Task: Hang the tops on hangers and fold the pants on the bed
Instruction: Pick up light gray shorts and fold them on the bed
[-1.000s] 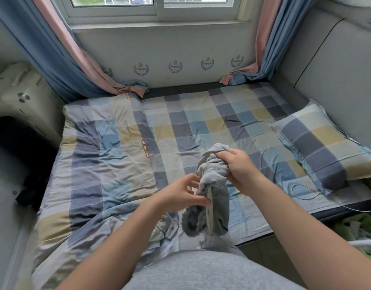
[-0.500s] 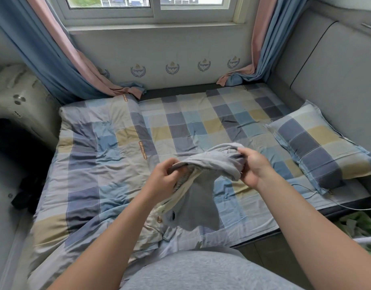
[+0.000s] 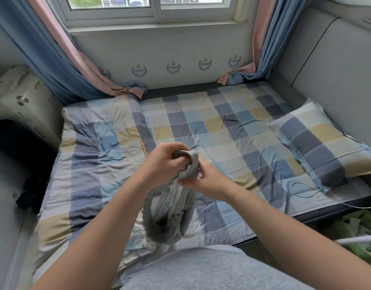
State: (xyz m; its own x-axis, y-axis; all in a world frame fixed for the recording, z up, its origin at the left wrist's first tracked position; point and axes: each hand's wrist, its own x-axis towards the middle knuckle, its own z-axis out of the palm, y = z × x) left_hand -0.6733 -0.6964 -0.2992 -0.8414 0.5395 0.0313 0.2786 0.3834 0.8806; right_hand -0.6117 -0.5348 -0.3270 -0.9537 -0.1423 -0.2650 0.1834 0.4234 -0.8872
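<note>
At far left a cream-coloured padded unit [image 3: 19,97] and a dark, bag-like shape [image 3: 19,147] stand beside the bed [image 3: 232,130]; a blue-and-pink curtain [image 3: 61,59] falls from beside the window [image 3: 153,9] onto the far corner of a checked quilt [image 3: 92,155], which covers the bed's left half in blue, grey and yellow squares; over the quilt's near part the left hand [image 3: 163,164] grips the bunched upper end of a grey garment [image 3: 174,208], its fingers [image 3: 176,149] clenched round the fabric; the garment, grey outside with a paler inner side showing, hangs from both hands above the bed's near edge, its lower end blurred, and whether it is a top or pants cannot be told; just to its right the right hand [image 3: 207,181] pinches a fold of the same cloth between thumb and fingertips, close beside the left hand; further right a matching checked pillow [image 3: 318,143] lies flat near the padded grey headboard [image 3: 337,70]; a thin white cable [image 3: 306,192] loops over the sheet in front of the pillow; a second curtain [image 3: 264,49] drops into the bed's far right corner; at lower right, beside the bed, lies a blurred green-and-white heap [image 3: 360,225] with a white rod [image 3: 358,240] across it; the person's grey-clad torso [image 3: 201,268] fills the bottom edge.
</note>
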